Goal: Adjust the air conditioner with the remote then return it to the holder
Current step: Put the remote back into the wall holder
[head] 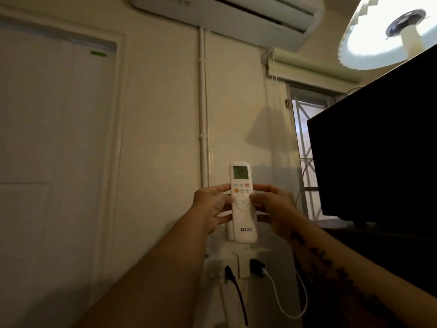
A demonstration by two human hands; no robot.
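Big white door (54, 143) fills the left side of the wall, and a dark TV screen (378, 147) takes up the right, sitting on a dark surface (390, 247). Up top the white air conditioner (227, 15) is mounted on the wall, with a bright round ceiling light (378, 41) off to its right and a barred window (305, 147) just behind the screen's edge. A thin white pipe (203, 114) runs down the wall from the unit.

Person's got both arms stretched out, holding the white AUX remote (242, 202) upright in front of the wall, display at the top. Left hand (210, 207) has its fingers wrapped around the remote's left edge; right hand (274, 207) grips the right edge, thumb resting on the buttons mid-remote. The holder (229, 230) peeks out right behind the remote's lower left. Below that, a wall socket with a black plug (229, 273) and a charger with a white cable (279, 301).
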